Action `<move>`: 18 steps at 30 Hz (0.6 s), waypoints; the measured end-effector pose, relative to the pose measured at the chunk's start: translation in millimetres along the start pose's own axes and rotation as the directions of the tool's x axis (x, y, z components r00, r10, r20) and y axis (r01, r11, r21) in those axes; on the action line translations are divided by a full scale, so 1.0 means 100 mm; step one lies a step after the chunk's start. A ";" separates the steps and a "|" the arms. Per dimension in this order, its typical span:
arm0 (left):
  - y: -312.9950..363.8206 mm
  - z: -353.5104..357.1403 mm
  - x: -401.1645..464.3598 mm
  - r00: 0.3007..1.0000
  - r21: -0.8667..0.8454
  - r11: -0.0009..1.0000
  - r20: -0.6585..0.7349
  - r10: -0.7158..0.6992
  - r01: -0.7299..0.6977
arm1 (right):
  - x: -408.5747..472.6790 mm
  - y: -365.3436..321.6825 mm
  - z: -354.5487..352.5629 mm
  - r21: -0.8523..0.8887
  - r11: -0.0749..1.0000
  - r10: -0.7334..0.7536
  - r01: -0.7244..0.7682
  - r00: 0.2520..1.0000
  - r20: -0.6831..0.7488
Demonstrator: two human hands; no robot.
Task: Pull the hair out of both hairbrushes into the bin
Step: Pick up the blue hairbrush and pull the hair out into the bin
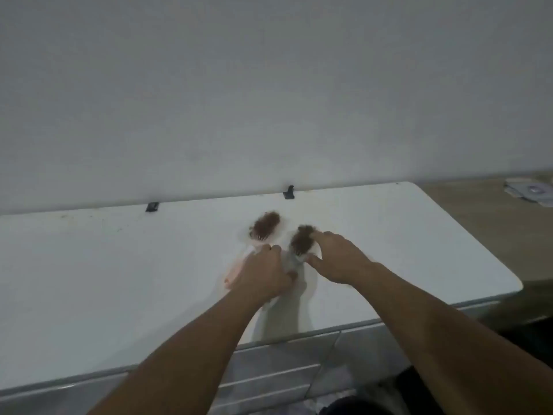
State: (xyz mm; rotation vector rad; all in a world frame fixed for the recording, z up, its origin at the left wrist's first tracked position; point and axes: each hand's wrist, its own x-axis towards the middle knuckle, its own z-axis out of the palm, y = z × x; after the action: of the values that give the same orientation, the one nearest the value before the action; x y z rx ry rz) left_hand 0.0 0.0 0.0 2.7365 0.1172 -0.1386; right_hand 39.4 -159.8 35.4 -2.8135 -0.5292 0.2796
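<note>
Left hand (pixel 263 277) grips brush handle (pixel 291 262) | right fingers (pixel 317 235) pinch hair clump (pixel 302 239) | soft, light, tangled: take at edge

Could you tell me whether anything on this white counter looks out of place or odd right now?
Only the expected mess: both hairbrushes carry thick brown hair clumps. Small dark specks dot the counter's far left edge. No bin is in view.
</note>
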 end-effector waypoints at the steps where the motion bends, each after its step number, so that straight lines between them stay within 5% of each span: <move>1: 0.00 0.01 0.02 1.000 -0.006 1.000 -0.007 0.012 -0.012 | 0.02 0.01 0.05 0.001 1.000 -0.004 0.004 1.000 -0.012; 10: -0.02 0.27 0.02 0.963 -0.224 0.971 -0.270 0.018 -0.081 | 0.02 0.15 0.46 0.051 0.997 -0.042 0.058 0.961 -0.274; 18: 0.01 0.41 -0.23 0.943 -0.405 0.885 -0.317 0.100 -0.230 | -0.42 0.20 0.68 0.238 0.967 0.029 0.092 0.886 -0.462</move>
State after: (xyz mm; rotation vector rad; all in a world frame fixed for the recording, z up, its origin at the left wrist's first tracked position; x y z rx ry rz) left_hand -25.8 -18.1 -34.9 2.2823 -0.0095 0.3043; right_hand -8.9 -178.6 -29.4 -2.4910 -0.3928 -0.3100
